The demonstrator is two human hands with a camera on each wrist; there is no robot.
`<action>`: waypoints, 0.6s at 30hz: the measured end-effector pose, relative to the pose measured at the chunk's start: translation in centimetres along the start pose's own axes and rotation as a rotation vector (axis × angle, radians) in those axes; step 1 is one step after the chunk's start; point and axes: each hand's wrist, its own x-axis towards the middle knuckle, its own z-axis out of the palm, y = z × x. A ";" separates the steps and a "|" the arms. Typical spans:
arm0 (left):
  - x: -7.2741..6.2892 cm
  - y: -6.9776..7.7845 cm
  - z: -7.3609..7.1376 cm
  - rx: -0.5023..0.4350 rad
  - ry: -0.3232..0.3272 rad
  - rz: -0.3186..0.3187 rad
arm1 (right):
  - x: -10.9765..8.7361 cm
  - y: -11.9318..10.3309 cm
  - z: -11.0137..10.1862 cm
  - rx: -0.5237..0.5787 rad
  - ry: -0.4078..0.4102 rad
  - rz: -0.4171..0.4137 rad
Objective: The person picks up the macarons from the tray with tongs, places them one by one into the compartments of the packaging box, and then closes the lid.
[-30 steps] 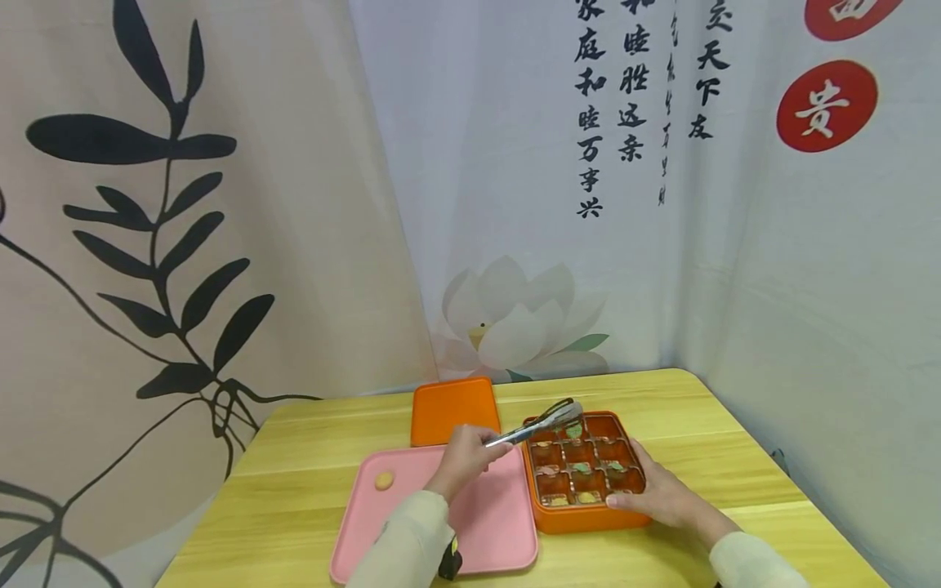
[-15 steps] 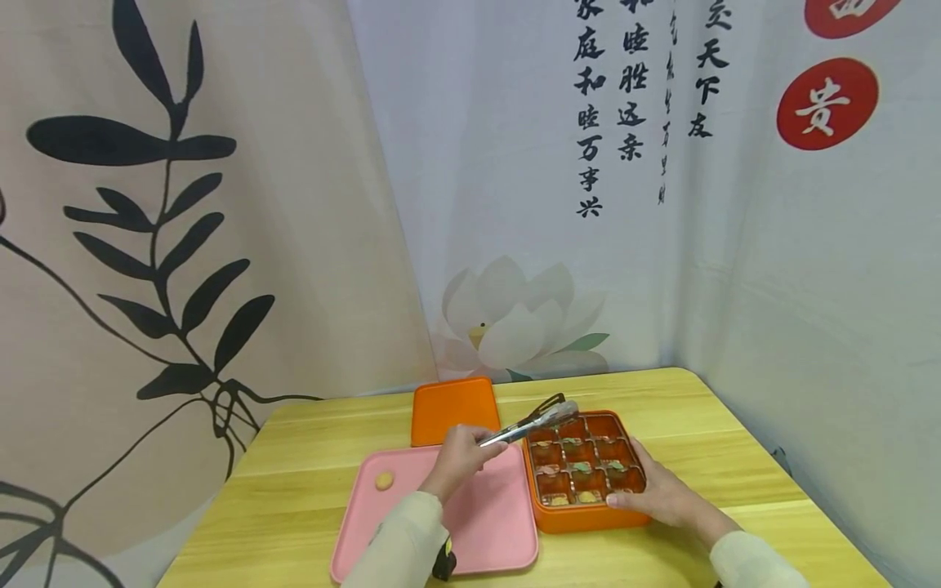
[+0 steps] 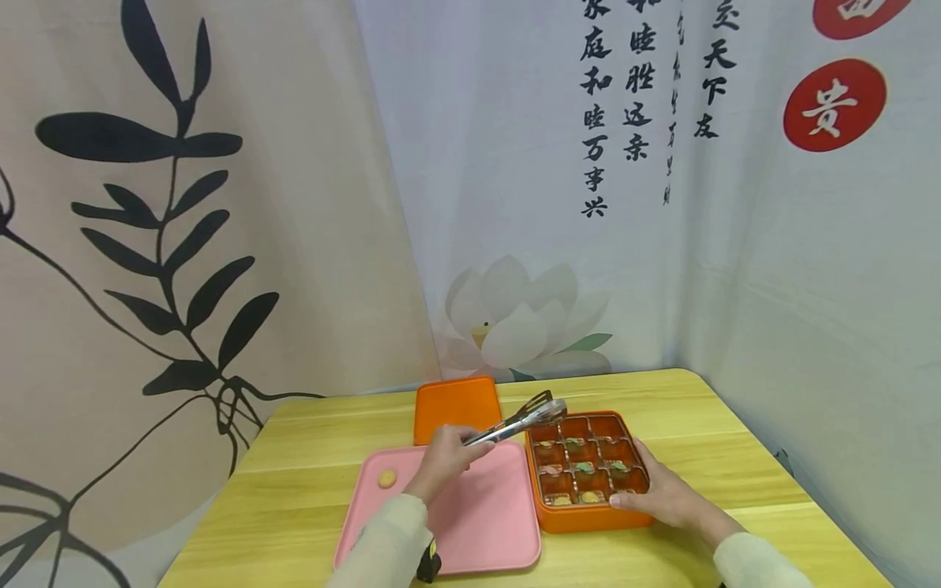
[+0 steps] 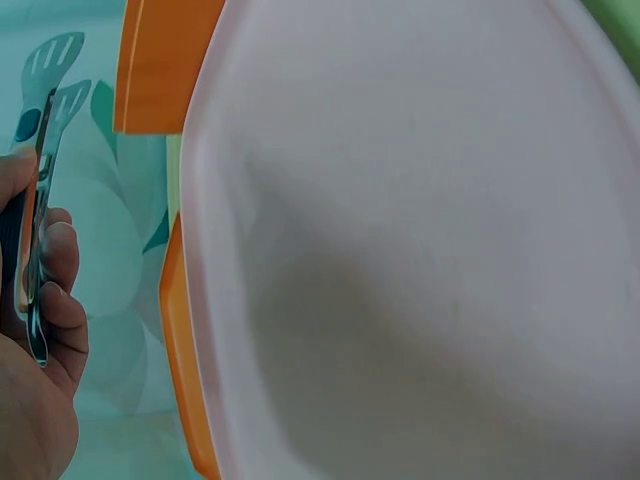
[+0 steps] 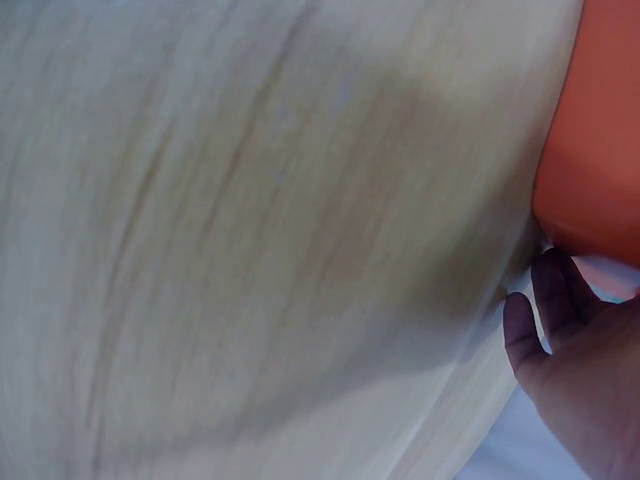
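Over the pink tray (image 3: 492, 531), my left hand (image 3: 443, 461) holds metal tongs (image 3: 515, 424). Their slotted ends point toward the back right and stand apart with nothing visible between them in the left wrist view. To the right sits an orange box (image 3: 588, 518) with a clear divider insert; several compartments hold small yellow, green and pink pieces. My right hand (image 3: 665, 494) grips its near right corner, thumb on the front rim and fingers along the right side. One round, pale yellow piece, like a biscuit (image 3: 387, 478), lies at the tray's left.
A flat orange lid-like piece (image 3: 456, 407) lies behind the tray. Everything rests on a yellow wood-grain table (image 3: 294, 465). Printed cloth (image 3: 331, 204) hangs behind the table and along its right side.
My left hand and the tongs have drawn left, away from above the box's back compartments toward the tray. My right hand keeps its place on the box.
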 end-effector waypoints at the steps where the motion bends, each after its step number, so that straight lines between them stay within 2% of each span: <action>1: -0.1 -0.1 -0.3 0.001 0.002 0.007 | 0.0 0.0 0.0 -0.002 0.000 0.002; 7: -0.7 -1.1 -2.2 0.011 0.008 0.002 | 0.2 0.0 0.0 -0.013 -0.001 0.014; 18: -3.3 -2.7 -6.3 0.048 0.061 -0.089 | 0.0 -0.1 -0.2 -0.046 -0.025 -0.002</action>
